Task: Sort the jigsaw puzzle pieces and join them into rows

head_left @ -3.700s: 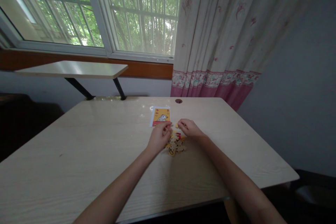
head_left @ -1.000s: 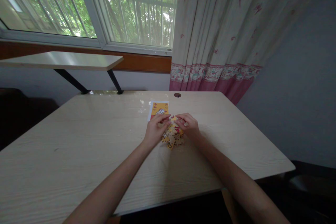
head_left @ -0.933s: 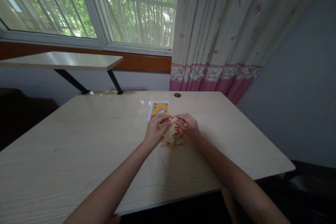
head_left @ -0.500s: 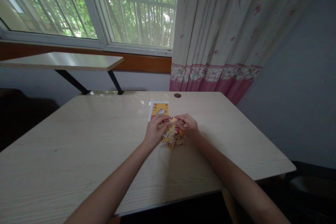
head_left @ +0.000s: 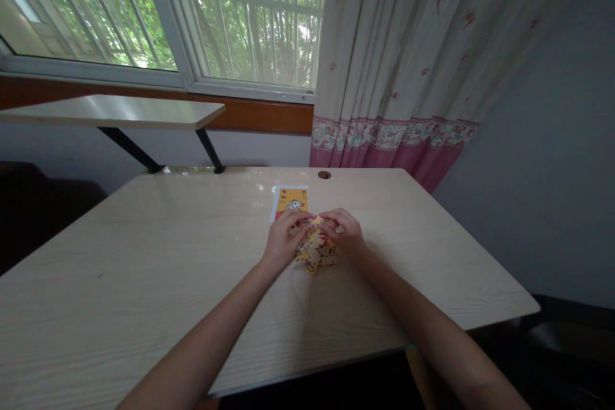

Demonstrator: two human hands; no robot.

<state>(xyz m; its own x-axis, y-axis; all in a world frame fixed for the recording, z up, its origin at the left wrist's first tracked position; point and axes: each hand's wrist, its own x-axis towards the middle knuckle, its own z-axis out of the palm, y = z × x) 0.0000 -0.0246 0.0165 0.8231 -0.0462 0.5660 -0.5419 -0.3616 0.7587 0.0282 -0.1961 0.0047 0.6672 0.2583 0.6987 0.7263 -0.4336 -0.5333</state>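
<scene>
A heap of jigsaw puzzle pieces, tan with some yellow and red, lies on the pale wooden desk. Over the heap's far side, my left hand and my right hand face each other with their fingertips nearly meeting. Both are closed in a pinch on small yellowish puzzle pieces. Fingers partly cover these, so whether they are joined cannot be made out. Just behind my left hand is a picture card with a white animal on yellow and red, its lower part hidden by that hand.
At the back left, a raised shelf stands on black legs. A round cable hole is cut near the desk's back edge. Beyond are a barred window and a long curtain.
Both hands keep almost the same pose, with only a very slight shift at the fingertips. The heap and the card stay in place.
</scene>
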